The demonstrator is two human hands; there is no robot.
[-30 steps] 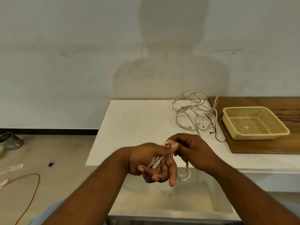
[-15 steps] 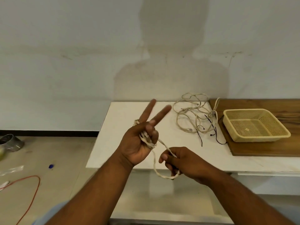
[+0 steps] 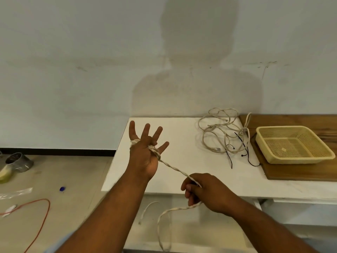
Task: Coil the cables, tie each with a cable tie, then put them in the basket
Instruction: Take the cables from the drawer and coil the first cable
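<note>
Head view: one twisted cable (image 3: 175, 168) is stretching taut between two hands. The left hand (image 3: 144, 154) is spreading straight fingers, turns wound round it; the right hand (image 3: 206, 192) is gripping the cable over the desk's (image 3: 182, 136) front edge. One loose cable tangle (image 3: 222, 132) is lying near the back edge, and one basket (image 3: 291, 145) is sitting on the wooden board (image 3: 300, 172) by the right edge.

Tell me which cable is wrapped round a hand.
The twisted white cable, wound round the left hand and gripped by the right hand; the tangled cables lie on the table.
</note>
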